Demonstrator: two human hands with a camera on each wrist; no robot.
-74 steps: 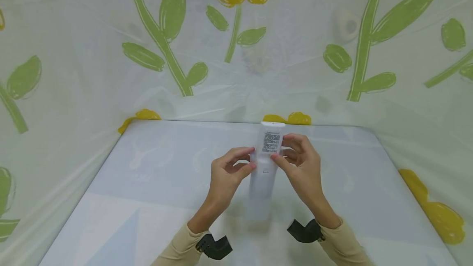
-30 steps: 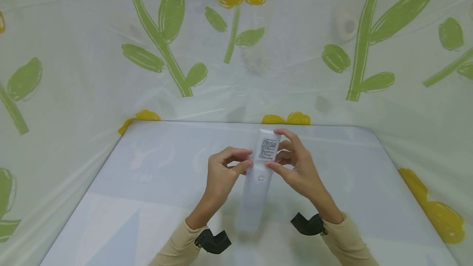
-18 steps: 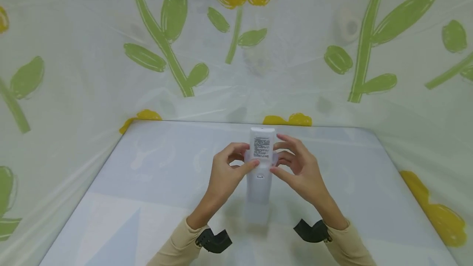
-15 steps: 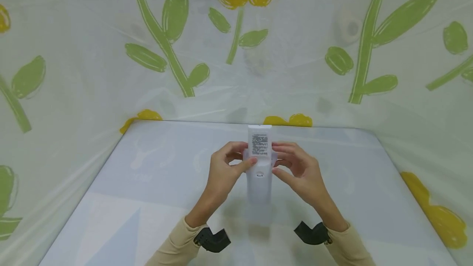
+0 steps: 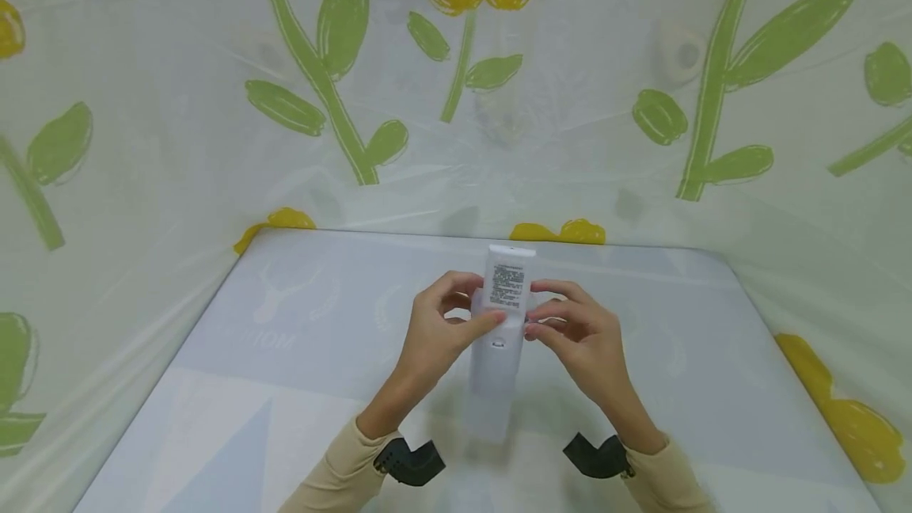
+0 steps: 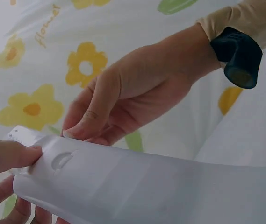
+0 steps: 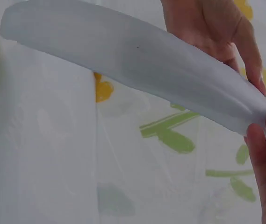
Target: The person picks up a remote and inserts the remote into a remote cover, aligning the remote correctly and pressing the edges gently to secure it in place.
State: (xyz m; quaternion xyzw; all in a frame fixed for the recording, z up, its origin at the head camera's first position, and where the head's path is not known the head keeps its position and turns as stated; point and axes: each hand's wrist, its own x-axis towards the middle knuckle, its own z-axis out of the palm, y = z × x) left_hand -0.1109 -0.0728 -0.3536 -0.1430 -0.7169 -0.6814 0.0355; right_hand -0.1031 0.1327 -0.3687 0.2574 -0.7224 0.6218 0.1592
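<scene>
A white remote control, its printed label facing me, stands partly inside a translucent plastic sleeve. The top end sticks out, while the sleeve's loose lower part hangs over the table. My left hand grips both from the left, thumb across the back just below the label and fingers behind. My right hand pinches the sleeve's right edge near its mouth. In the left wrist view the notched battery cover shows through the sleeve. The right wrist view has the sleeve stretching away, long and limp.
Beneath the hands lies a pale table with faint blue shapes. A flower-printed curtain surrounds its back and sides. Each wrist carries a black camera mount over a beige sleeve cuff.
The left thumb has moved from the edge onto the back of the remote control. My right hand has shifted from its upper side down to the sleeve's edge, its fingers drawing closer together.
</scene>
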